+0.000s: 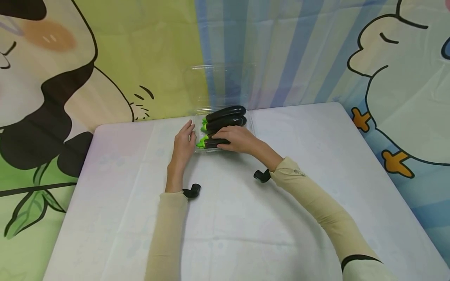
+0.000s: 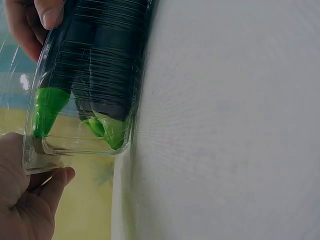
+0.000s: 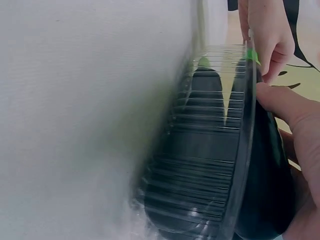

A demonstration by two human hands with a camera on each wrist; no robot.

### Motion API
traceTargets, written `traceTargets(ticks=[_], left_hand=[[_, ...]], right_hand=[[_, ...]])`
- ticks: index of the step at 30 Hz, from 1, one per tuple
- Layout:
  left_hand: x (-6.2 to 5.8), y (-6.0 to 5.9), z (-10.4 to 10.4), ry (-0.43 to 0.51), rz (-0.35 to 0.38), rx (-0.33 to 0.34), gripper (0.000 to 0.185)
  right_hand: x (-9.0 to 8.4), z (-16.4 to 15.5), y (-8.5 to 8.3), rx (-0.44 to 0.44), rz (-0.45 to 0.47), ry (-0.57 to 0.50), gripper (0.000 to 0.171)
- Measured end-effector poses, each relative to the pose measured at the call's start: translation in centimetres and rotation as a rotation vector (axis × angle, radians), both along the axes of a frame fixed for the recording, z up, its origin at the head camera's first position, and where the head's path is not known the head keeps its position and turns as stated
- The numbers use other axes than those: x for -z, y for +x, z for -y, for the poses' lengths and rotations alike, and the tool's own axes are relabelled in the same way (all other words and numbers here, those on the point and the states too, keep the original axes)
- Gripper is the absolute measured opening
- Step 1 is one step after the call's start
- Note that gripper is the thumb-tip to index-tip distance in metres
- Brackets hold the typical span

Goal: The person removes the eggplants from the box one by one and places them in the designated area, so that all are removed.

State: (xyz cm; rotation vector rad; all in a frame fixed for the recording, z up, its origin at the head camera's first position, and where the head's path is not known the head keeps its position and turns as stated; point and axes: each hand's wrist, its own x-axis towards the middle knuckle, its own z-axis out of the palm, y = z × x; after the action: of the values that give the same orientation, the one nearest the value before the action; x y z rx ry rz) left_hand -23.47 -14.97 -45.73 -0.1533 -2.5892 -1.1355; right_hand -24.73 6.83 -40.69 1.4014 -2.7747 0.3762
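Observation:
A clear plastic clamshell container [image 1: 248, 121] holds several dark eggplants with bright green stem ends pointing left. Two eggplants, a rear one [image 1: 226, 112] and another [image 1: 225, 123] in front of it, lie side by side. My right hand [image 1: 240, 139] grips the front eggplant [image 1: 211, 144], its thumb on the near side and fingers over the top. That eggplant [image 3: 267, 175] sits above the container's rim in the right wrist view. My left hand [image 1: 184, 140] rests against the container's left end, fingers extended; in the left wrist view the hand [image 2: 30, 200] is at the container's corner.
The container's clear lid [image 1: 223, 84] stands raised against the printed backdrop [image 1: 168, 54]. A white cloth covers the table [image 1: 225, 226], whose back edge runs just behind the container. Dark wrist cameras [image 1: 191, 191] jut inward from both forearms.

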Motion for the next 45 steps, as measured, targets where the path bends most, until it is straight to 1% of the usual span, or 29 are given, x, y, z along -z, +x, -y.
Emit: traceTargets(ticks=[4, 8, 13, 16, 22, 28, 33, 36, 40, 45], left_hand=[[-0.1, 0.0, 0.0, -0.003, -0.01, -0.005, 0.033], [0.0, -0.1, 0.0, -0.01, -0.011, -0.008, 0.033], [0.0, -0.2, 0.0, -0.004, -0.014, -0.003, 0.033], [-0.1, -0.2, 0.0, -0.01, -0.027, -0.005, 0.033], [-0.1, -0.1, -0.1, -0.018, -0.021, -0.006, 0.033], [0.0, -0.1, -0.1, -0.017, -0.033, -0.011, 0.033], [0.0, 0.0, 0.0, -0.006, -0.015, -0.008, 0.033], [-0.1, 0.0, 0.0, -0.005, -0.017, -0.007, 0.033], [-0.1, -0.1, 0.0, -0.006, -0.024, -0.007, 0.032], [-0.1, 0.1, -0.1, -0.004, -0.004, -0.008, 0.033]], right_hand=[[0.2, 0.0, 0.0, -0.002, 0.001, -0.012, 0.037], [0.1, 0.0, -0.1, -0.009, -0.021, 0.001, 0.037], [-0.3, -0.3, -0.4, -0.002, -0.04, 0.0, 0.036], [-0.8, -0.7, -0.5, 0.021, -0.052, -0.017, 0.036], [-1.4, -1.7, -0.7, 0.063, -0.066, -0.051, 0.037], [-1.4, -2.2, -0.6, 0.048, -0.102, -0.062, 0.036], [-1.4, -2.3, -0.3, 0.044, -0.111, -0.084, 0.035], [-1.5, -2.3, -0.2, 0.053, -0.122, -0.081, 0.035], [-1.6, -2.3, -0.1, 0.085, -0.097, -0.06, 0.034], [-1.4, -2.4, 0.0, 0.137, -0.021, -0.008, 0.035]])
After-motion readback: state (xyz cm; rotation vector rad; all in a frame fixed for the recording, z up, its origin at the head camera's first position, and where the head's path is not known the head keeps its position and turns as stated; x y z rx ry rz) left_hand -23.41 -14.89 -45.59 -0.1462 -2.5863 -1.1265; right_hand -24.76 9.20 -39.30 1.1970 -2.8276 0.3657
